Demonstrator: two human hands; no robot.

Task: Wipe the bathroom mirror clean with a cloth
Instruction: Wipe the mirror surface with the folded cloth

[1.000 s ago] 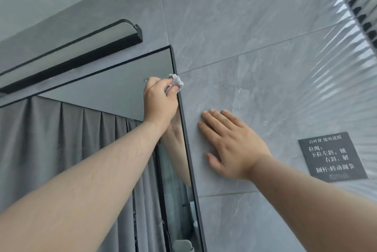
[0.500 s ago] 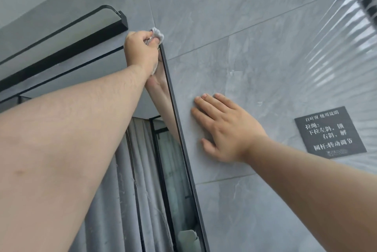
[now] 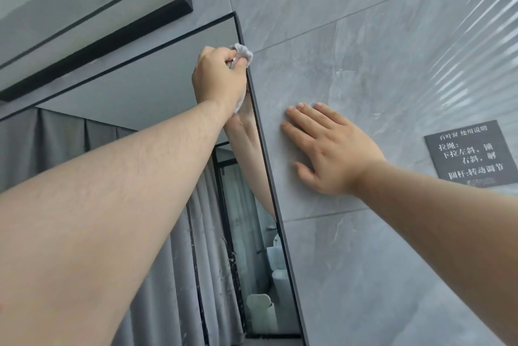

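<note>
The black-framed mirror [image 3: 145, 87] fills the left of the view and reflects grey curtains. My left hand [image 3: 217, 79] grips a small crumpled grey cloth [image 3: 243, 53] and presses it against the glass beside the mirror's right edge, a little below the top right corner. Its reflection shows just under the hand. My right hand [image 3: 328, 149] lies flat, fingers spread, on the grey wall tile to the right of the frame, holding nothing.
A black bar lamp [image 3: 103, 37] is mounted above the mirror. A dark instruction sign [image 3: 471, 153] with white characters hangs on the grey tiled wall [image 3: 350, 37] at the right. Ribbed blinds [image 3: 487, 37] occupy the upper right corner.
My left hand with the cloth has moved down from the mirror's top right corner along the right edge. The right hand stays flat on the tile.
</note>
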